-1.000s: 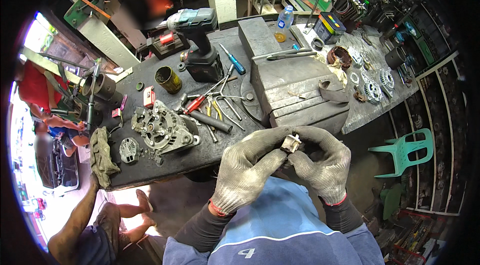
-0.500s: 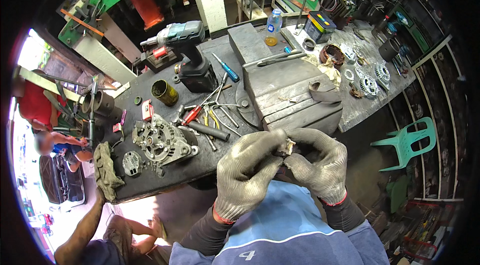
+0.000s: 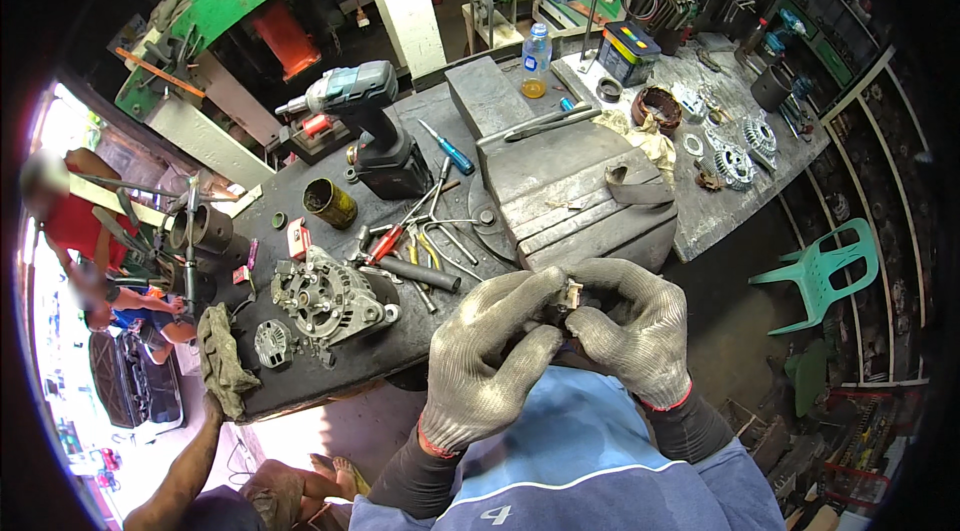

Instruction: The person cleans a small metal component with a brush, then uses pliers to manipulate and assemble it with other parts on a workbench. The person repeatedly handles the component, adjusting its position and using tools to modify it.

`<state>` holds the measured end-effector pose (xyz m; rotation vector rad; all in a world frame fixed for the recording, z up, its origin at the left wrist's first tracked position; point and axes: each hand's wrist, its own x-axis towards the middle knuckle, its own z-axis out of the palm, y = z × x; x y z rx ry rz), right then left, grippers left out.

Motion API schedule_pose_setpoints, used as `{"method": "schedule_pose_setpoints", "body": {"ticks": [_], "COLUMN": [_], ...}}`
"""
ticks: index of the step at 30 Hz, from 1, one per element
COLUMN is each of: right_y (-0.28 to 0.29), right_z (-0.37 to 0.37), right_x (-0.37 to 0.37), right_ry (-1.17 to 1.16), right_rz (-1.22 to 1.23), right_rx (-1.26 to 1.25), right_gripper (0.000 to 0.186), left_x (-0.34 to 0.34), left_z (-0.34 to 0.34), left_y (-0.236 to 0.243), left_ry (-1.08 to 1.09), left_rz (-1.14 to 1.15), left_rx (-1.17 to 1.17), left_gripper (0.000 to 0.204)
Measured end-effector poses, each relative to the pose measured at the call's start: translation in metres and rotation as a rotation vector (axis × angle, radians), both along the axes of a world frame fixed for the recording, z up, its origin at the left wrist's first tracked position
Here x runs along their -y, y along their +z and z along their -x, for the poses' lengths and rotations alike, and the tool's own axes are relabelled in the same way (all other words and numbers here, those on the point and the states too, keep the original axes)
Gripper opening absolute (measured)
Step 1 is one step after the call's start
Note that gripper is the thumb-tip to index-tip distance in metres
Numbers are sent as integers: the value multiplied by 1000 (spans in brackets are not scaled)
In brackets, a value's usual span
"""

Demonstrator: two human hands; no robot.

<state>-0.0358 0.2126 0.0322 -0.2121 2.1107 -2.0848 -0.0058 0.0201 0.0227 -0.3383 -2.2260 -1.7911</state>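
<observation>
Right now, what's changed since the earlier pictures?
The left hand has drawn its thumb back leftward from the small pale part, which now shows a narrower face; the right hand keeps its grip. The metal housing and power tool stay on the bench.

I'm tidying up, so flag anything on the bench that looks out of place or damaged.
Mostly mild clutter: small loose bits lie scattered beside the alternator, and hand tools lie in a crisscrossed heap, which looks disorderly. No spill or clear damage shows. The small part between the gloved fingers is too covered to judge.
</observation>
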Motion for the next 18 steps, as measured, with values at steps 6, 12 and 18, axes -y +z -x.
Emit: {"method": "schedule_pose_setpoints", "body": {"ticks": [6,12,18], "right_y": [-2,-8,-9], "right_z": [-1,-4,-9], "right_x": [1,4,4], "right_ry": [0,-15,-36], "right_rz": [-28,-15,-88], "right_rx": [-63,-69,-71], "right_gripper": [38,39,39], "left_x": [-10,-11,-13], "left_z": [-8,-9,-17], "left_y": [2,5,12], "left_ry": [48,85,117], "left_rz": [-86,33,100], "left_rx": [178,109,156], "left_gripper": [48,47,46]}}
